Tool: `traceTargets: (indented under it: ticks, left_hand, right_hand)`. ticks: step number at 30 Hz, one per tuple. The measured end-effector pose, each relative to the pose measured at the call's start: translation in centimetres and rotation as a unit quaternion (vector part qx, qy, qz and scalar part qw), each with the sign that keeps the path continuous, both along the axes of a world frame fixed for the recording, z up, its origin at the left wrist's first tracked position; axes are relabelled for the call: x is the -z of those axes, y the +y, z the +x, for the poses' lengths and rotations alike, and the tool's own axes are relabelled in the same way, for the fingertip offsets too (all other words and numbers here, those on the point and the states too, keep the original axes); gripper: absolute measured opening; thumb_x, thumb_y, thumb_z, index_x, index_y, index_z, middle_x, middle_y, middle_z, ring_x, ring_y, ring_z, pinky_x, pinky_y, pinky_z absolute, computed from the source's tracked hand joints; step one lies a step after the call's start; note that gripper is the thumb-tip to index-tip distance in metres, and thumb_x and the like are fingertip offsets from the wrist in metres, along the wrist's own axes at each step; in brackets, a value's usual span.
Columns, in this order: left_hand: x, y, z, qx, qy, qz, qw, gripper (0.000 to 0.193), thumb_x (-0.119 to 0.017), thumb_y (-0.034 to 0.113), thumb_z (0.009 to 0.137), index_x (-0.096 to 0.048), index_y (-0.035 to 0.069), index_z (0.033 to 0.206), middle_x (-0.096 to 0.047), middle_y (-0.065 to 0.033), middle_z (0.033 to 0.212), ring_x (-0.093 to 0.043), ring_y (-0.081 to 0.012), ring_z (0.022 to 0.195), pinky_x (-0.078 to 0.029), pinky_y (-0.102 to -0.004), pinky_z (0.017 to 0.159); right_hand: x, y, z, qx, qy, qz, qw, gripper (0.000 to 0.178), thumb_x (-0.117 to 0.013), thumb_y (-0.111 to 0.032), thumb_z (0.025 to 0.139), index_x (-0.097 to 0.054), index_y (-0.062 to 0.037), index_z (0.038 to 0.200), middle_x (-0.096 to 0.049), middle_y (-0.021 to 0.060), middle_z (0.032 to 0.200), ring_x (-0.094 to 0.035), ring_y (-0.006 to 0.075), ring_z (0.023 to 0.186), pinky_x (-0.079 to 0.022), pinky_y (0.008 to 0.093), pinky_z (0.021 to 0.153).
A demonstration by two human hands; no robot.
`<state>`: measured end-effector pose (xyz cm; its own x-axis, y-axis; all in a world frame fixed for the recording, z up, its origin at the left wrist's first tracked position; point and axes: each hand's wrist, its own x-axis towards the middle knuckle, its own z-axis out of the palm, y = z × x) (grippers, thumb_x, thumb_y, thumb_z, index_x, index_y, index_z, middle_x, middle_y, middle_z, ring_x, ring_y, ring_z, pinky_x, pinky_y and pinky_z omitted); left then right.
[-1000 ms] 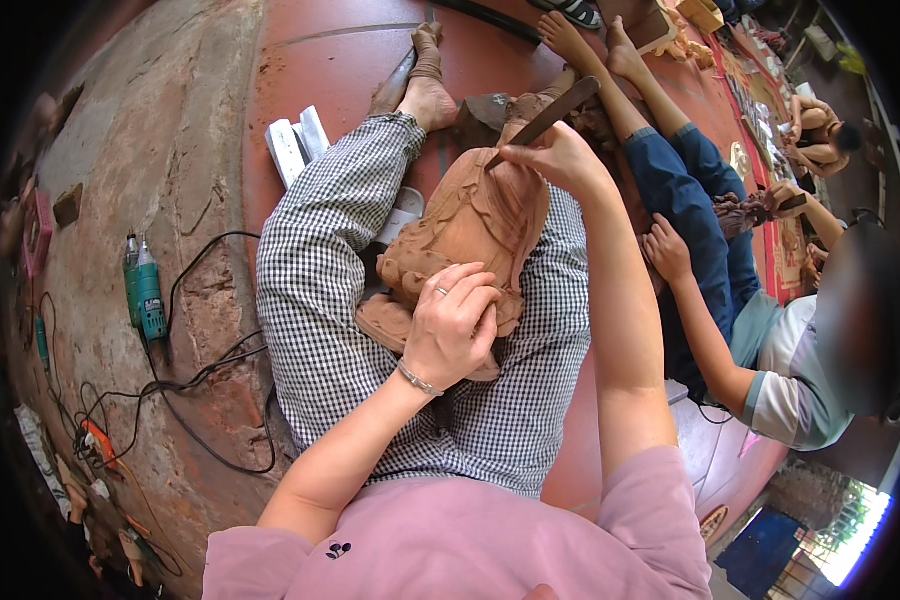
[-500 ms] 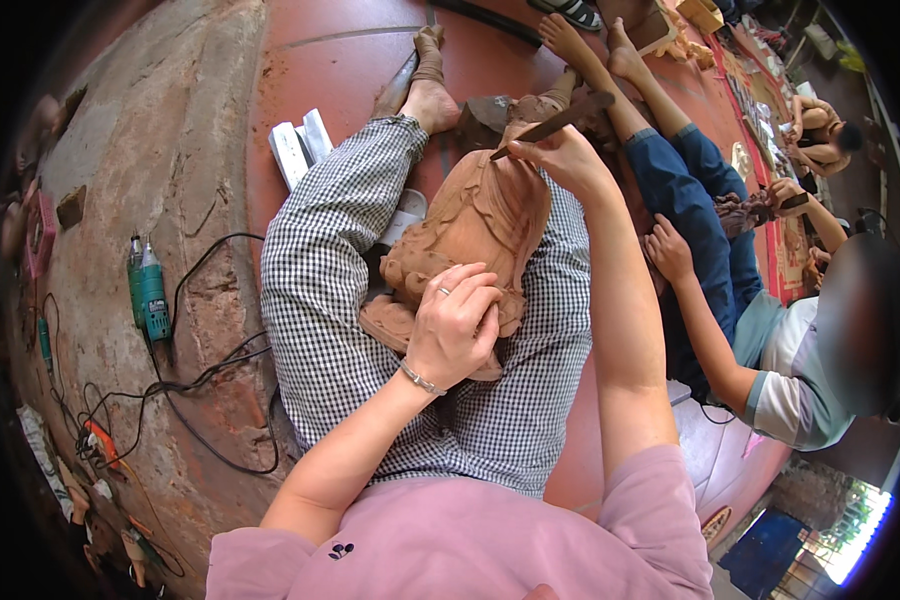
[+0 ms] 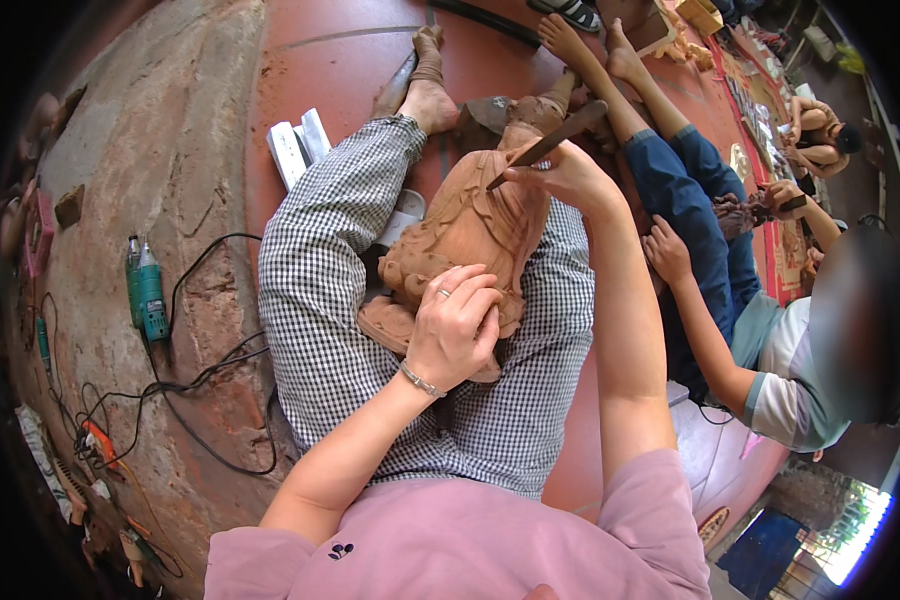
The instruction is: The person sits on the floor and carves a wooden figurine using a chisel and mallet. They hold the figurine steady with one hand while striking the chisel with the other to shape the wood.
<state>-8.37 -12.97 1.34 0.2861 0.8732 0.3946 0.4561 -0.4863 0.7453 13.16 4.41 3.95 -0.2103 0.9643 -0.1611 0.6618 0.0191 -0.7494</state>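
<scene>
Between my legs lies a reddish-brown carved wooden statue, its robe-like folds facing up and its thick base toward me. My left hand is closed over the base end, fingers bent and pressed on the wood; they hide part of it. In my right hand is a dark, flat, tapering hand tool, like a file or blade. The narrow tip meets the statue's upper folds, and the wide end points away to the right. My fingers cover part of the tool.
Green rotary tools with black cords lie on the worn stone ledge at left. A white angular piece rests on the red floor beyond my left knee. Close on my right sits another person holding a dark carved piece.
My right hand and the tool have shifted slightly toward me, the tip sliding lower along the folds. My left hand and the statue stay about where they were.
</scene>
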Motion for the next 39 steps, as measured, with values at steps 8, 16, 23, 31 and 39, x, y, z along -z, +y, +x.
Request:
traceTargets:
  ticks: [8,16,23,31,39]
  left_hand:
    - [0.2,0.1,0.0,0.001,-0.006,0.004,1.000,0.014,-0.068,0.004,0.078,-0.068,0.003,0.092,-0.071,-0.0107,0.109,-0.062,-0.0305,0.117,-0.045,-0.0452,0.103]
    - [0.1,0.1,-0.1,0.002,-0.008,-0.003,1.000,0.014,-0.068,0.004,0.078,-0.068,0.003,0.092,-0.070,-0.0114,0.110,-0.062,-0.0305,0.117,-0.045,-0.0456,0.103]
    - [0.1,0.1,-0.2,0.001,-0.009,-0.003,1.000,0.015,-0.068,0.004,0.078,-0.067,0.002,0.093,-0.070,-0.0118,0.110,-0.061,-0.0307,0.118,-0.045,-0.0459,0.104]
    - [0.2,0.2,-0.2,0.000,-0.017,0.000,1.000,0.015,-0.068,0.003,0.078,-0.067,0.002,0.092,-0.070,-0.0120,0.110,-0.062,-0.0312,0.117,-0.045,-0.0458,0.104]
    - [0.0,0.1,-0.1,-0.001,-0.013,0.002,1.000,0.014,-0.068,0.003,0.078,-0.067,0.002,0.092,-0.070,-0.0120,0.109,-0.062,-0.0311,0.117,-0.045,-0.0459,0.104]
  right_hand:
    - [2.4,0.6,0.2,0.102,0.168,0.036,0.980,0.029,-0.077,-0.022,0.086,-0.072,0.0015,0.103,-0.073,0.0104,0.092,-0.069,0.0185,0.090,-0.054,0.0315,0.080]
    - [2.1,-1.6,-2.9,0.045,0.091,0.054,0.993,0.033,-0.079,-0.020,0.086,-0.072,0.0046,0.107,-0.073,0.0135,0.108,-0.067,0.0192,0.102,-0.051,0.0331,0.094]
    - [-0.3,-0.7,-3.2,0.071,0.021,0.051,0.996,0.033,-0.079,-0.024,0.083,-0.074,0.0012,0.103,-0.074,0.0135,0.094,-0.070,0.0214,0.086,-0.054,0.0344,0.078]
    - [1.0,0.2,-1.8,0.081,0.030,-0.042,0.995,0.035,-0.078,-0.028,0.082,-0.075,-0.0011,0.105,-0.074,0.0155,0.093,-0.068,0.0205,0.082,-0.053,0.0344,0.076]
    - [3.1,-0.7,-2.2,0.055,0.058,0.076,0.994,0.034,-0.078,-0.024,0.083,-0.072,0.0002,0.106,-0.074,0.0155,0.097,-0.071,0.0233,0.086,-0.054,0.0354,0.077]
